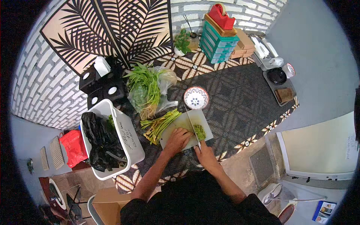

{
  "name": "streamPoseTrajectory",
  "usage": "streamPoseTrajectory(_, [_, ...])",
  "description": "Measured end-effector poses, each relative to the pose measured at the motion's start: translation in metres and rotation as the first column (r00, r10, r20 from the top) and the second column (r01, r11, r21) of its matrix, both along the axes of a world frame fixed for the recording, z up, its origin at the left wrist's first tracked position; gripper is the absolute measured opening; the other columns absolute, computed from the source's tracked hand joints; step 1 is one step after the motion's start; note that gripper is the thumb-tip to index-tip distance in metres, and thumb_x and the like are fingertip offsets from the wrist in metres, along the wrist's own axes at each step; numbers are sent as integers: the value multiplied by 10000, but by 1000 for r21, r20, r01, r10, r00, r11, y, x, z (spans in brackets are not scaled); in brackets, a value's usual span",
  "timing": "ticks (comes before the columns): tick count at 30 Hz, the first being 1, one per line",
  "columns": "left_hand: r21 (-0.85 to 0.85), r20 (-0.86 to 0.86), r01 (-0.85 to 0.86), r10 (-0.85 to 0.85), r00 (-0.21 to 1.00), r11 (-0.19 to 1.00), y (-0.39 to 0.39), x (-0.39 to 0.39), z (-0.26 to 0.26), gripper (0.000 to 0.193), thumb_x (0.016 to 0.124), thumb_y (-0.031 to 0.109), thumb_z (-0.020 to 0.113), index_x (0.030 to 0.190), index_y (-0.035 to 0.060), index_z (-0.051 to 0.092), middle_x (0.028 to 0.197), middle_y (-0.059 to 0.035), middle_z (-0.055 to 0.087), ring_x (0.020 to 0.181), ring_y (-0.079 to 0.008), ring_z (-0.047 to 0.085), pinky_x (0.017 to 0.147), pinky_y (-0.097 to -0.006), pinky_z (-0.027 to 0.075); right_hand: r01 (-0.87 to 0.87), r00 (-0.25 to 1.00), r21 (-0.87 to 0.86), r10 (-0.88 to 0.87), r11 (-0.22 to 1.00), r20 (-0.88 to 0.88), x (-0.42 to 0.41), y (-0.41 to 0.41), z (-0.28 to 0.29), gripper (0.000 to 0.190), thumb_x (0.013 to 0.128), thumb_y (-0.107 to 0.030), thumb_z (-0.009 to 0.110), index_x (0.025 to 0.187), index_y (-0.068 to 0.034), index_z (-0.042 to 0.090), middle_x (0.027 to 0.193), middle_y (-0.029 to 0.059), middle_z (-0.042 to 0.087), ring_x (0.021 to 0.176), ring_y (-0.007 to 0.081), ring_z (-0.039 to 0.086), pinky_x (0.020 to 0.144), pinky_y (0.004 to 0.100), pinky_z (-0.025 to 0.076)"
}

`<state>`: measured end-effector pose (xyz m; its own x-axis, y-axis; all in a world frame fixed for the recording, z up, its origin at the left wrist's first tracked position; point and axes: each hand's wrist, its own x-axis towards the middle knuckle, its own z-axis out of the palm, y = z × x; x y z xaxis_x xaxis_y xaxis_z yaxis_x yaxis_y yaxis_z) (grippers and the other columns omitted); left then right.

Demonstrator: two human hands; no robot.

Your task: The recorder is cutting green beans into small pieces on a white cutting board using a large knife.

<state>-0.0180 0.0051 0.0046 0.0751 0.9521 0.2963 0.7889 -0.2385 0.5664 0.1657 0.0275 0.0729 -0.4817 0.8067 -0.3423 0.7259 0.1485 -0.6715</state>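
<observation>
My right hand [206, 156] grips the handle of a kitchen knife [192, 122], whose blade lies across a pale cutting board [207, 121]. Chopped green pieces [199, 132] sit on the board to the right of the blade. On the board's left part rests my left hand [179, 139], fingers bent near the blade; whether it pinches anything under the fingertips cannot be told. A bunch of yellow-green stalks [161, 126] lies at the board's left edge. Just beyond the board stands a patterned bowl [196, 98]. Leafy greens with roots [146, 91] lie on plastic bags behind the stalks.
A white bin [136, 146] lined with black plastic stands left of the board. Farther back are black containers [108, 90], a potted plant [182, 42] and a teal drawer unit [218, 43] topped by a red tape dispenser [220, 17]. Grey trays [288, 89] sit at the right end.
</observation>
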Motion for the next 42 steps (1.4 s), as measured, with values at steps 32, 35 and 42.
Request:
streamPoseTrajectory(32, [44, -2, -15, 15, 1000, 999, -3, -3, -12, 168, 865, 111, 640, 1022, 52, 638, 974, -79, 592, 990, -264, 546, 870, -397, 414, 1, 999, -76, -5, 997, -48, -3, -2, 16, 328, 961, -223, 552, 1117, 48, 453, 856, 348, 615, 858, 539, 584, 720, 581, 455])
streamPoseTrajectory(35, [27, 20, -2, 2, 1000, 1000, 1, 1, -4, 166, 868, 115, 638, 1021, 50, 636, 960, -80, 589, 986, -264, 546, 862, -400, 417, 14, 999, -24, -15, 1000, -29, -5, 3, -12, 327, 966, -233, 546, 1116, 42, 453, 864, 348, 616, 866, 544, 577, 740, 590, 443])
streamPoseTrajectory(42, [46, 26, 0, -1, 1000, 999, -1, -2, -8, 136, 869, 130, 638, 985, 58, 641, 944, -76, 589, 936, -265, 549, 842, -393, 419, 51, 999, -133, -50, 990, 9, -8, -2, 12, 316, 969, -225, 542, 1107, 46, 456, 855, 342, 619, 871, 541, 581, 724, 589, 443])
